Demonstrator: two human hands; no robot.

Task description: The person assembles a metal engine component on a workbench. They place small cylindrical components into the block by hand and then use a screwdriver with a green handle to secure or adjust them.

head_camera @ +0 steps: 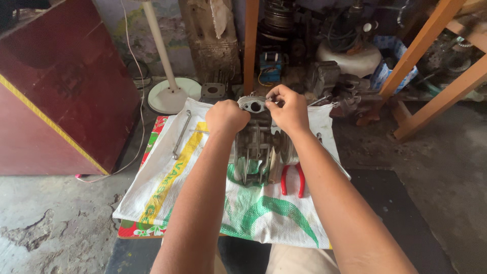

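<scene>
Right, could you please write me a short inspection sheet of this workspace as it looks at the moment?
Surface: a white woven sack with green and yellow print, spread over a flowered cloth on the concrete floor.
Job's things: a finned grey metal engine part stands on the sack.
Clutter: red-handled pliers beside the engine part; a long metal wrench to the left.
Grippers: left hand grips the part's top; right hand pinches something small at its upper flange, too small to tell.
Cables: a thin white cable hangs by the red cabinet.
Surroundings: white fan stand base, wooden frame legs, old machine parts behind.
</scene>
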